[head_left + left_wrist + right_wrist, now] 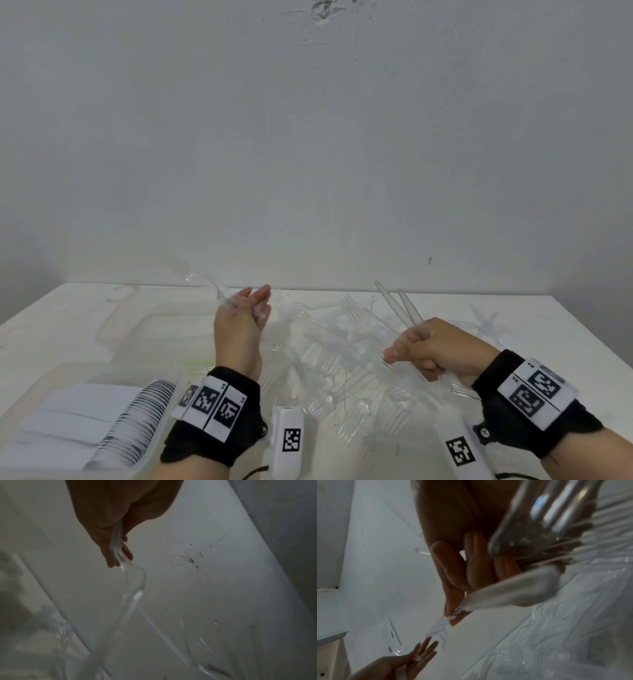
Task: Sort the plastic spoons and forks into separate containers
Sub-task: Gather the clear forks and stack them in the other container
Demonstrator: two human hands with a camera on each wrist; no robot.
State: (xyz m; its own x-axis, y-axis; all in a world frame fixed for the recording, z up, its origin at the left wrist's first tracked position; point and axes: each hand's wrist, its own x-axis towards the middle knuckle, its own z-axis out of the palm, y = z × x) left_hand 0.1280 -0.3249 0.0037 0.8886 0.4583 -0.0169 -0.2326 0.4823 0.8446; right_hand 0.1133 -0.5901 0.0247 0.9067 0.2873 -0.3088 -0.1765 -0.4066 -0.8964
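My left hand point(258, 298) is raised over the table's middle and pinches a clear plastic spoon point(212, 287) by the handle. The spoon's bowl points up and left toward the wall. The left wrist view shows that spoon point(135, 582) hanging from my left hand point(118, 555). My right hand point(407, 346) grips two clear forks point(407, 308); their handles stick up and their tines point down by the wrist. Those tines point(547, 524) fill the right wrist view. A pile of clear forks and spoons point(342, 359) lies between my hands.
A clear empty-looking tub point(137, 322) stands at the back left. At the front left, another clear tub point(27, 394) holds a stack of white pieces. A few clear utensils point(486, 325) lie at the far right. The wall rises just behind the white table point(565, 342).
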